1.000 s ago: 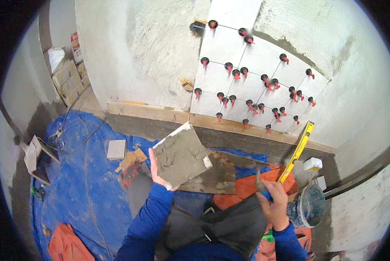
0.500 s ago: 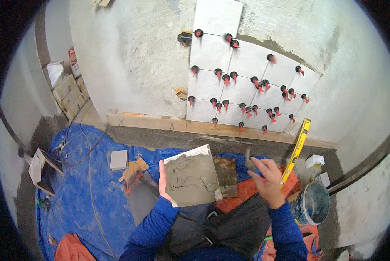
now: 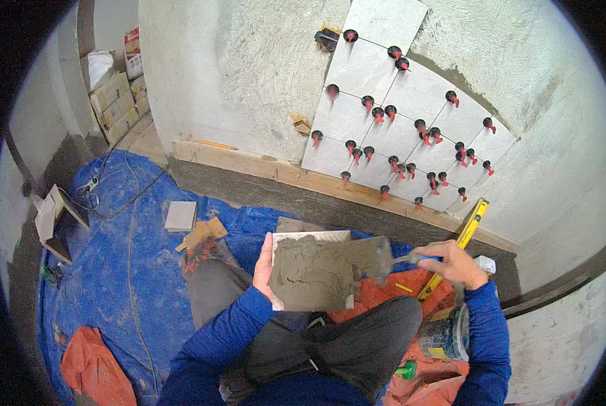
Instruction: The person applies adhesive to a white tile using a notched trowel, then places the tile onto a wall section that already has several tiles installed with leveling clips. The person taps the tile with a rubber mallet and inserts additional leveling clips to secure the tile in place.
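My left hand (image 3: 266, 274) grips the left edge of a white tile (image 3: 340, 235), whose upturned face is coated with gray mortar (image 3: 306, 271). My right hand (image 3: 452, 264) is closed on the blue handle of a trowel (image 3: 377, 260), its blade loaded with mortar over the tile's right side. Behind that hand, a yellow spirit level (image 3: 472, 220) leans diagonally by the wall. Below it stands a bucket (image 3: 444, 335). White wall tiles (image 3: 421, 91) with black-and-red leveling clips (image 3: 421, 128) rise beyond my hands, above a wooden batten (image 3: 235, 155).
A blue tarp (image 3: 107, 284) covers the floor, with orange sheeting (image 3: 93, 365), a spare tile (image 3: 180, 216), cardboard (image 3: 205, 233) and cables (image 3: 124, 196) on it. A wooden stand (image 3: 59, 223) is at left; stacked boxes (image 3: 110, 105) sit in the back left.
The trowel has swung down and right onto the mortar on the tile. My right hand has moved right and turned. The held tile now lies more level, and the view has shifted.
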### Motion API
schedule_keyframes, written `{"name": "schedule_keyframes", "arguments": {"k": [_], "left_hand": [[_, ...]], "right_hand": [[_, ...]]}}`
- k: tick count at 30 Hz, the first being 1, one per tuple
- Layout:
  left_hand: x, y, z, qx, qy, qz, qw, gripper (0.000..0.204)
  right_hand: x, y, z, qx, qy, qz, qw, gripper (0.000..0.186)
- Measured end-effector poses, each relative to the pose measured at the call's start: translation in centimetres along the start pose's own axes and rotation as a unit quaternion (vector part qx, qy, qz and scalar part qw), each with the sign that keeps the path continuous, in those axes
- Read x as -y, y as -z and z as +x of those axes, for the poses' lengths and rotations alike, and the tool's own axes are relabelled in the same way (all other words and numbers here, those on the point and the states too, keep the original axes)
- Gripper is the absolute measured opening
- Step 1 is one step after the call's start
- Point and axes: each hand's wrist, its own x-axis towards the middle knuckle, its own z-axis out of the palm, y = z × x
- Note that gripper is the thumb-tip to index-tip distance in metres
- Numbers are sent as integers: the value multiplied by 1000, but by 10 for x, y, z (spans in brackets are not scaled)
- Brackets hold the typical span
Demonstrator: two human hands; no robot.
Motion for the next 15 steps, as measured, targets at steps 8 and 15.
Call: {"name": "schedule_keyframes", "arguments": {"k": [8, 15], "left_hand": [[-2, -46, 35, 20, -198, 16, 980, 80], [4, -76, 29, 37, -157, 131, 978, 80]], "right_hand": [[-20, -71, -41, -307, -227, 287, 878, 42], [11, -135, -60, -327, -188, 427, 822, 39]]}}
